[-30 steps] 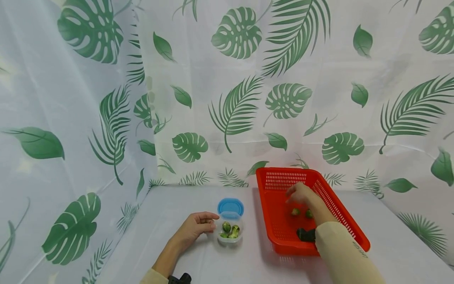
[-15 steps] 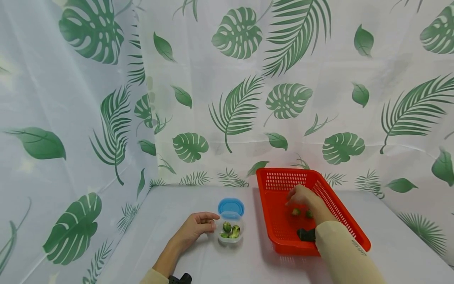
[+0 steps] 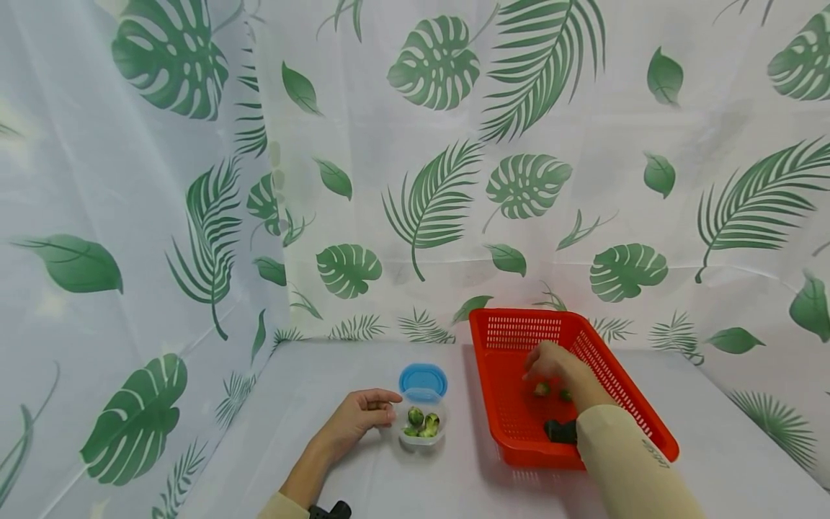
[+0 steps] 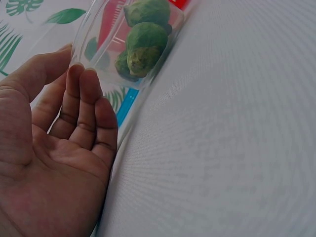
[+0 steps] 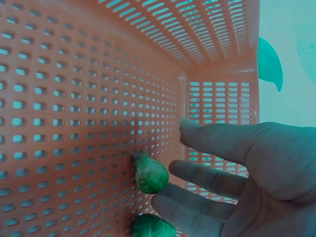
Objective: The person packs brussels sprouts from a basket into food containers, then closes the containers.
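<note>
Brown-stemmed green Brussels sprout (image 5: 151, 178): is lying on the perforated floor of a long rectangular red plastic basket (image 3: 512, 414), its stem end pointing away from the person's right hand (image 3: 554, 360).
Rounded green Brussels sprout (image 5: 152, 227): is lying on the same floor near the first, partly cut off by the lower edge of the right wrist view.
Right hand: is hovering low inside the basket, half open, the thumb standing well apart from the loosely bent fingers, holding nothing; the fingertips are lying very near the brown-stemmed sprout, though contact cannot be told.
Small clear plastic container (image 3: 420, 441): is standing upright to the left of the basket, holding at least three green sprouts (image 3: 415, 416) grouped together.
Left hand (image 3: 357, 414): is resting at the container's left side, palm open and fingers gently curved, the fingertips lying against or just beside the clear wall.
Rounded blue lid (image 3: 423, 378): is lying flat directly beyond the container.
Smooth white counter (image 3: 454, 490): is supporting the basket, container and lid.
Cream sleeves (image 3: 629, 450): are covering both forearms, a black wrist device (image 3: 560, 431) showing at each cuff.
White backdrop with green leaf prints (image 3: 363, 65): is hanging behind and to the left.
</note>
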